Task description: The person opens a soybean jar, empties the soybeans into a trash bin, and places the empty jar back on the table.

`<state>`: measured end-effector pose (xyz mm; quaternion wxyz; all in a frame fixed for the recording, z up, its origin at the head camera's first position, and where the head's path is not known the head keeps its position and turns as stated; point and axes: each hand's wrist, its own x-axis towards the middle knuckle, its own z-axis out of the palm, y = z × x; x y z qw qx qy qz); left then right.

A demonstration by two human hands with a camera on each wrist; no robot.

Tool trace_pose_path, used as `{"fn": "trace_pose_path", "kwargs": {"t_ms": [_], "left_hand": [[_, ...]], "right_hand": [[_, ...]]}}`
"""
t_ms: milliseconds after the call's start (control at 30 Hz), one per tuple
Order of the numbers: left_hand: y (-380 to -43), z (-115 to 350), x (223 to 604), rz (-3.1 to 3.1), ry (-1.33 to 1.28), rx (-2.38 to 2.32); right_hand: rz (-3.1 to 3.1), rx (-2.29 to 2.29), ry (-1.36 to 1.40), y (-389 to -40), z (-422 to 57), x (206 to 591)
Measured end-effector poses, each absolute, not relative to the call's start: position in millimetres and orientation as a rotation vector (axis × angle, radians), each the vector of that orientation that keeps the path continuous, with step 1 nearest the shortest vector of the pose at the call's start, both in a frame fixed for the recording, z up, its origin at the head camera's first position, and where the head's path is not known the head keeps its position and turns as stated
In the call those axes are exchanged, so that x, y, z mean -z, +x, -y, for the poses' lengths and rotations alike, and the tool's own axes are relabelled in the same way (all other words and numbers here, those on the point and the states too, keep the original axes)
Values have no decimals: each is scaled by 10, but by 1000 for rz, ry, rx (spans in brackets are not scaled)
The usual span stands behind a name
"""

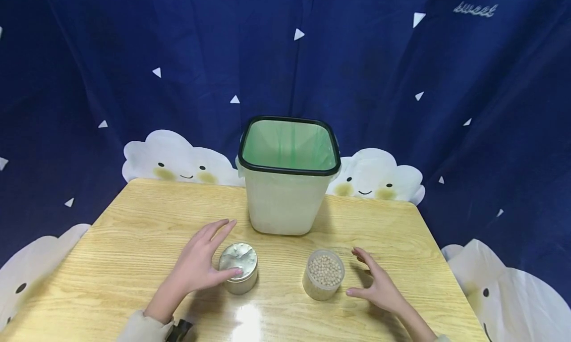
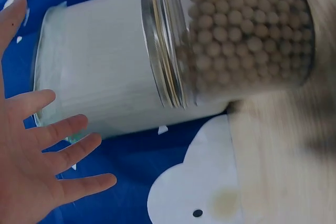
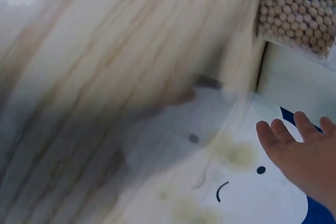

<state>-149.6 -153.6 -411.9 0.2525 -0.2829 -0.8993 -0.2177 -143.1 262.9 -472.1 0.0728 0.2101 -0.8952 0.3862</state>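
My left hand (image 1: 200, 262) hovers at the left side of a clear jar with a silver metal lid (image 1: 241, 268), its thumb overlapping the lid in the head view. Pale round beads fill that jar (image 2: 247, 30) in the left wrist view, where the spread fingers hold nothing. To the right stands a clear round tub of beads (image 1: 324, 272), the beads showing at its top. My right hand (image 1: 376, 285) is just right of this tub, thumb and fingers parted around a gap. In the right wrist view the bead tub (image 3: 296, 14) is cut off by the frame edge.
A whitish-green bin (image 1: 287, 198) with a black rim stands behind the two containers, towards the table's far edge. The wooden table (image 1: 156, 223) is backed by a dark blue curtain (image 1: 192, 59) with white triangles and smiling clouds.
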Motion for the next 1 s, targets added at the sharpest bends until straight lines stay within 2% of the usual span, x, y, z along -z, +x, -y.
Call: {"fn": "trace_pose_path", "kwargs": {"t_ms": [567,1000], "left_hand": [[-1644,1144,4044,2468,-977,505],[-1677,946,4027,2518,-1042,583]], "right_hand": [[2730,-1440,835,-1583,-2496,4902],[2807,-1879,669,-1659,-2358,5041]]}}
